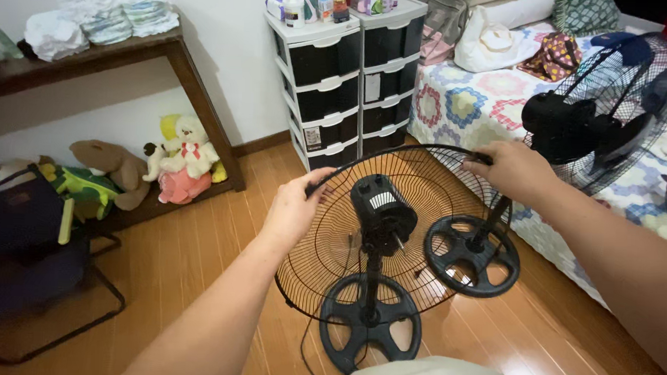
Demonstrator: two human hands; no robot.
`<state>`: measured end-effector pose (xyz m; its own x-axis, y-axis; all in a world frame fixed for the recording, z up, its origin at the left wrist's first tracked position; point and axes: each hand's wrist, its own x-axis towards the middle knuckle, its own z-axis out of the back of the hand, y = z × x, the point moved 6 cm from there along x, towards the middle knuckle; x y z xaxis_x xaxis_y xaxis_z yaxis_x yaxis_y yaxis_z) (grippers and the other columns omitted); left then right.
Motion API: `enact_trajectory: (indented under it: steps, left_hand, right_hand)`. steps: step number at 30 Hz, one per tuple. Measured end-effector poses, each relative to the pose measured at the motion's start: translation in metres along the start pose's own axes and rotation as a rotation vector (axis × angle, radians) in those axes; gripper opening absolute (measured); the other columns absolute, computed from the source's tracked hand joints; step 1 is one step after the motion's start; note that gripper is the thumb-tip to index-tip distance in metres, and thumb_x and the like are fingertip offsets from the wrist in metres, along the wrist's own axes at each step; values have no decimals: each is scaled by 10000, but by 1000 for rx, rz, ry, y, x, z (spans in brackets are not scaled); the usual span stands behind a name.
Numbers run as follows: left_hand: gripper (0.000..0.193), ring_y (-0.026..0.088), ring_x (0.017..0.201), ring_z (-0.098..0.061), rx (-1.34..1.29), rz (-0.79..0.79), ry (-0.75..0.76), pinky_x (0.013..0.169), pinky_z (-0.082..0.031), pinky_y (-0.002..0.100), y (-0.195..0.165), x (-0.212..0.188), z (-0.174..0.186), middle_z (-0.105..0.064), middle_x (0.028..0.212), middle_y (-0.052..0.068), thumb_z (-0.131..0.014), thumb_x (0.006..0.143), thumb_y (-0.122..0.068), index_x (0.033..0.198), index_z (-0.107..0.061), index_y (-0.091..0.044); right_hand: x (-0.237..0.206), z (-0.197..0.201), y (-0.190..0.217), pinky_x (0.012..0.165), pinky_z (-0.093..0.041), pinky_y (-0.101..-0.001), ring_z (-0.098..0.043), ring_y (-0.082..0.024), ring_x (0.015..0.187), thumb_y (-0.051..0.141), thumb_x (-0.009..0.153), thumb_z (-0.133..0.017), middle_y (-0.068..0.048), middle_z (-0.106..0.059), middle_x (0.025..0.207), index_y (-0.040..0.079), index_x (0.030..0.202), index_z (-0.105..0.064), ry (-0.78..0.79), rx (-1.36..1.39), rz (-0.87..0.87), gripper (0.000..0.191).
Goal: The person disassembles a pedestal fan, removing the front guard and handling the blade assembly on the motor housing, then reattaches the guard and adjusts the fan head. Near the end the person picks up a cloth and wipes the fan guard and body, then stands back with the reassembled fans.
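**Head view: two hands on the rear grille of a stand fan**

Head view, lower centre of the frame: a round black fan base (371, 328) stands on the wooden floor (197, 279), with a thin pole rising from it to a black motor housing (382, 206) whose bare shaft points toward the camera. Around the housing sits a black wire rear grille (323, 261), tilted back and open, with no blades in it. The left hand (294, 208) grips the grille's rim at its upper left, fingers closed over the wire. The right hand (513, 169) grips the same rim at its upper right, fingers likewise clamped on it. Both forearms enter from the bottom corners.

Just right of the grille, a second round base (471, 257) carries another pole up to a second fan (602, 115) at the right edge, its cage complete and dark blades inside.

Behind it lies a bed (477, 104) with a patchwork cover and several bags. At top centre stand two white drawer towers (352, 85) with dark fronts, bottles on top. At the left, a dark wooden shelf (131, 51) holds folded cloths above and plush toys (179, 160) below. A dark folding chair (28, 258) fills the left edge.
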<state>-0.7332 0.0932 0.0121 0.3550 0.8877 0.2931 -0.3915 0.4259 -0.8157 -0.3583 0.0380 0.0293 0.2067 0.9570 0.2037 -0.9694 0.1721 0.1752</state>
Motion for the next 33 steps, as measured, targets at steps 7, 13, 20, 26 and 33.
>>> enact_trajectory:
  steps: [7, 13, 20, 26, 33]
  left_hand:
    - [372, 189, 884, -761, -37, 4, -14, 851, -564, 319, -6, 0, -7, -795, 957, 79, -596, 958, -57, 1291, -683, -201]
    - [341, 210, 867, -756, 20, 87, -60, 804, -565, 342, 4, 3, -15, -773, 917, 110, -634, 966, -102, 1271, -709, -234]
    - [300, 239, 913, -760, 62, 25, -103, 813, -570, 351, 4, 3, -2, -774, 971, 128, -620, 988, -123, 1260, -715, -208]
    - [329, 256, 891, -781, 29, -8, -106, 798, -579, 370, -5, 2, -4, -794, 962, 119, -600, 965, -114, 1254, -699, -238]
    - [402, 378, 888, -729, 178, 101, -94, 771, -569, 452, -8, 5, -4, -743, 1007, 172, -647, 937, -124, 1281, -699, -326]
  right_hand:
    - [1, 11, 7, 836, -572, -483, -711, -359, 980, 542, 916, -661, -120, -757, 1060, 235, 1212, -762, 29, -17, -60, 438]
    - [0, 16, 1, 793, -588, -480, -741, -352, 881, 556, 917, -652, -119, -774, 967, 291, 1222, -754, 39, 10, -157, 417]
    - [6, 17, 14, 807, -574, -481, -719, -349, 948, 532, 919, -666, -116, -760, 1032, 249, 1193, -768, -13, -10, -67, 407]
    - [0, 20, 6, 788, -557, -481, -690, -363, 932, 440, 842, -777, -149, -702, 1010, 126, 1132, -696, -211, 70, -4, 436]
    - [-85, -66, -37, 728, -572, -430, -626, -272, 830, 293, 808, -777, -60, -572, 896, 121, 1033, -525, 94, 1547, -799, 379]
